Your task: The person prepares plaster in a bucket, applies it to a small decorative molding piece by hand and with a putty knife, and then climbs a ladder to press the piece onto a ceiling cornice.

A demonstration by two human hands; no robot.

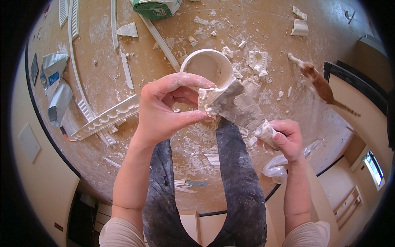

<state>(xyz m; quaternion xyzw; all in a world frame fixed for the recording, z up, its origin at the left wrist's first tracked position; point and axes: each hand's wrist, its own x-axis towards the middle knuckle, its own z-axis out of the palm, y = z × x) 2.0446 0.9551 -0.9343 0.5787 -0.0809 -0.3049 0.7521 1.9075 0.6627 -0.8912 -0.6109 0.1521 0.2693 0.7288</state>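
My left hand (166, 108) grips a small block of white plaster moulding (204, 100) between thumb and fingers. My right hand (285, 139) is closed on the plaster-crusted handle of a putty knife (243, 108). The knife's wide metal blade, smeared with wet plaster, lies against the right side of the block. Just beyond both hands stands a round white bucket (207, 63) with greyish-white plaster inside. Broken ornate moulding (258, 61) lies on the floor to the bucket's right.
Long white moulding strips (106, 119) lie at the left near silvery bags (58, 89). A green and white bag (157, 9) stands at the top. An orange and white cat (319, 81) is on the right. Plaster crumbs litter the floor; clear plastic (276, 166) lies by my right forearm.
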